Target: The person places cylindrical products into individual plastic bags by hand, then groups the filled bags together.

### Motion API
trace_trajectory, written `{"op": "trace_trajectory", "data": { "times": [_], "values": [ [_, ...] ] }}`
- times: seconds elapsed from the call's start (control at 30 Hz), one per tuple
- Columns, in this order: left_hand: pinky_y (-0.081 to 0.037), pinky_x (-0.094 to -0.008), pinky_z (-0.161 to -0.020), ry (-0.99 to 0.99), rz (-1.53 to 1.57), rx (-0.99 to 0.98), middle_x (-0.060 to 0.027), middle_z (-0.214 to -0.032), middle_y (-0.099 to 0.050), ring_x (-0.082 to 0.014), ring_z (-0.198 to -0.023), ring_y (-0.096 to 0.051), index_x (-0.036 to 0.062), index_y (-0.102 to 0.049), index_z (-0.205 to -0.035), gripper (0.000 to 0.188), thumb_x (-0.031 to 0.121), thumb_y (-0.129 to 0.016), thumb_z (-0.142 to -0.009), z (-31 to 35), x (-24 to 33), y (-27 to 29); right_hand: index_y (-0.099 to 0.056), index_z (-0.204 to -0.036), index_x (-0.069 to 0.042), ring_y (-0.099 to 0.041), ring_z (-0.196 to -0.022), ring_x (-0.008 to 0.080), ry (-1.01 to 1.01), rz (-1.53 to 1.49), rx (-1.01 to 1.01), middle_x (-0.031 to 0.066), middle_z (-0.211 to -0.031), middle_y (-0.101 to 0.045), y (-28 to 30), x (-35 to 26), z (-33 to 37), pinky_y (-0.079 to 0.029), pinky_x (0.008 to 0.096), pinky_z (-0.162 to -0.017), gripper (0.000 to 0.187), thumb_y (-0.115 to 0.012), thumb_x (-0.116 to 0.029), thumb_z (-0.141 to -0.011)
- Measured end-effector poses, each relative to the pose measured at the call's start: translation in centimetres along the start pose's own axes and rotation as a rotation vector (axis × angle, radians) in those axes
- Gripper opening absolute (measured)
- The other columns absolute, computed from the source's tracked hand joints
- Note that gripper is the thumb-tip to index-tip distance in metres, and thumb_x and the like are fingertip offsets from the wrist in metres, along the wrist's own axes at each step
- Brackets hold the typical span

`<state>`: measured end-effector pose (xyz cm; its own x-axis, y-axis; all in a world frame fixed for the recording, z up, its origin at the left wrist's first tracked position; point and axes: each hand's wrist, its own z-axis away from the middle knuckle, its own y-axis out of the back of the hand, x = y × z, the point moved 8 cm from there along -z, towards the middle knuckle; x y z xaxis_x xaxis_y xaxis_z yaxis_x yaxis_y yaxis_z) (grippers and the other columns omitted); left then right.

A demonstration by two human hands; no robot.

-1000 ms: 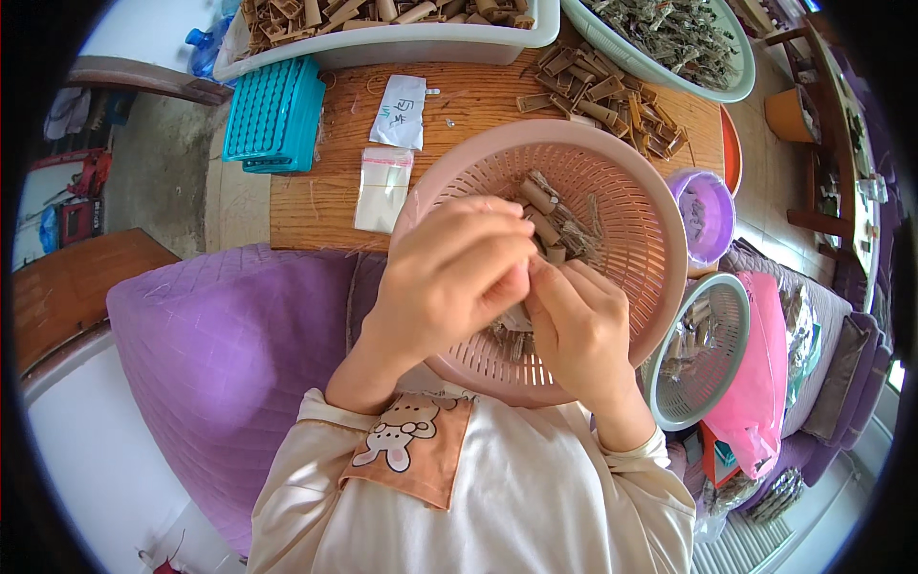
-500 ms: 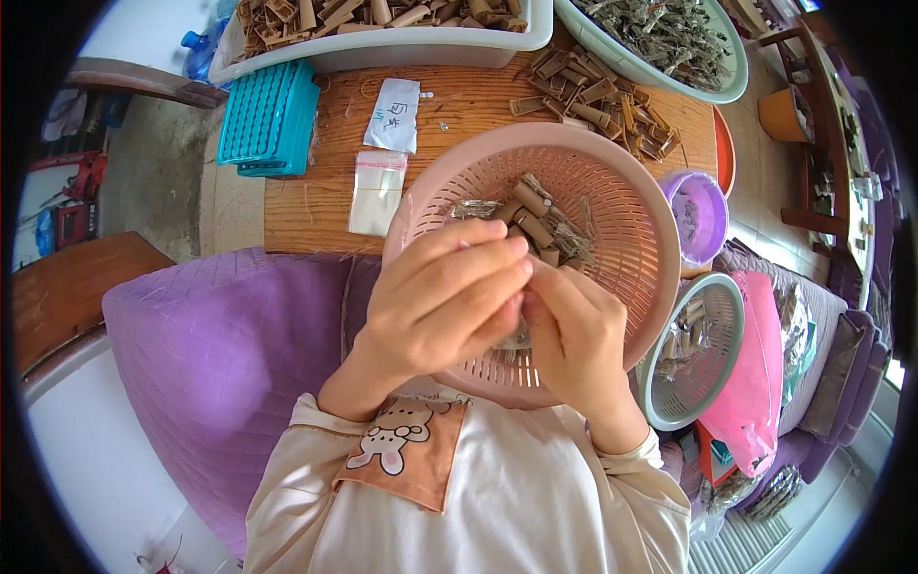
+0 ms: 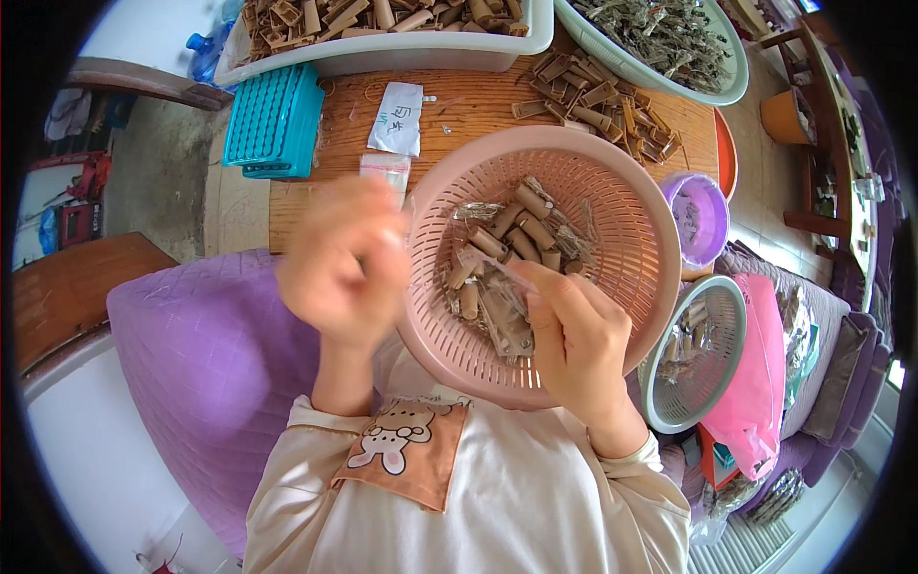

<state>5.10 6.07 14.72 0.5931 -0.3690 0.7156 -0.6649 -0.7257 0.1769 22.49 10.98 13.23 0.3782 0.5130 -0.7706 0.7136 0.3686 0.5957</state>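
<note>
A pink slotted basket (image 3: 656, 258) sits in front of me, with several brown half-tube pieces (image 3: 536, 228) and wispy grey-brown dried strands (image 3: 574, 244) inside. Over its middle, my right hand (image 3: 580, 335) pinches a small clear plastic bag (image 3: 505, 268) between thumb and forefinger. The bag slants down to the left above the pieces, its lower end hard to tell from what lies beneath. Left of the basket's rim hangs my left hand (image 3: 346, 256), raised and smeared by motion. Its fingers look curled, but whether anything is in them does not show.
On the wooden table (image 3: 449, 100) lie a paper note (image 3: 395, 117), clear bags (image 3: 386, 169), a teal basket (image 3: 274, 120) and loose brown pieces (image 3: 602, 100). Behind stands a white tub (image 3: 411, 59) of brown pieces; a pale green basket (image 3: 734, 72) holds dried strands. At right are purple (image 3: 712, 234) and grey-green (image 3: 734, 330) containers.
My hands were together over the basket; the left has swung away to the left. My right hand has stayed nearly in place, and the clear bag in it now shows.
</note>
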Motion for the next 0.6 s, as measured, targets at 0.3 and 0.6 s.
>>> {"op": "trace_trajectory", "data": {
  "times": [0.3,0.6],
  "values": [
    [-0.051,-0.0307,-0.068,-0.15,-0.061,-0.343,-0.0068,-0.084,-0.062,-0.0237,-0.079,-0.06,0.0024,-0.063,-0.081,0.023,-0.004,-0.064,-0.059,3.0,3.0,-5.5,-0.057,-0.085,0.003,-0.048,-0.049,0.0211,0.123,0.206,0.042,0.0091,-0.06,-0.051,-0.4,-0.9,-0.2,-0.039,0.0307,-0.045,0.017,-0.057,0.003,-0.068],
    [-0.048,-0.0257,-0.068,0.28,0.055,-0.252,-0.0079,-0.077,-0.061,-0.0163,-0.075,-0.06,0.0017,-0.058,-0.072,0.006,-0.004,-0.057,-0.069,2.4,-3.0,-4.4,-0.057,-0.083,-0.004,-0.051,-0.054,0.0166,0.097,0.277,-0.044,0.0032,-0.061,-0.05,-1.1,-0.3,0.1,-0.043,0.029,-0.047,0.02,-0.058,-0.002,-0.063]
  ]
}}
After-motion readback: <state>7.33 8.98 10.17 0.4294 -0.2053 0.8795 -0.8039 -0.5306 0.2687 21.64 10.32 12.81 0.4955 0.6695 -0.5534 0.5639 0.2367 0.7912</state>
